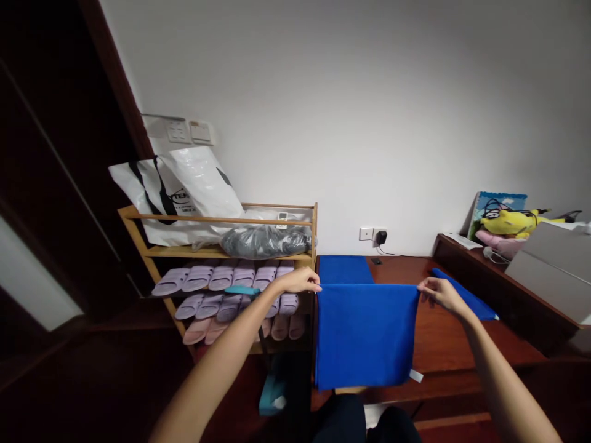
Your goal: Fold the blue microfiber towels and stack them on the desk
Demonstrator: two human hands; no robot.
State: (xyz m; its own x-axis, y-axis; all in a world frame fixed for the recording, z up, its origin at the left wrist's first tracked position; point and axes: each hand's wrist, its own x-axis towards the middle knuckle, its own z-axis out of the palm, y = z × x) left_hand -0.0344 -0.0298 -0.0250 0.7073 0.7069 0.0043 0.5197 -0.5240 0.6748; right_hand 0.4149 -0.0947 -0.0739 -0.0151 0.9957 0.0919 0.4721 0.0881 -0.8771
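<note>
From my view, purple slippers point(222, 276) line a wooden rack point(272, 222) at left; then my left hand point(301, 281) pinches one top corner of a folded blue cloth point(367, 335), hanging before a reddish wooden desk point(462, 344), and my right hand point(436, 291) pinches the other

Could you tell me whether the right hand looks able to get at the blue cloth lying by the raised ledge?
Probably yes: the blue cloth lies just beyond the right hand, with nothing on top, though that hand would first have to release the held cloth.
</note>
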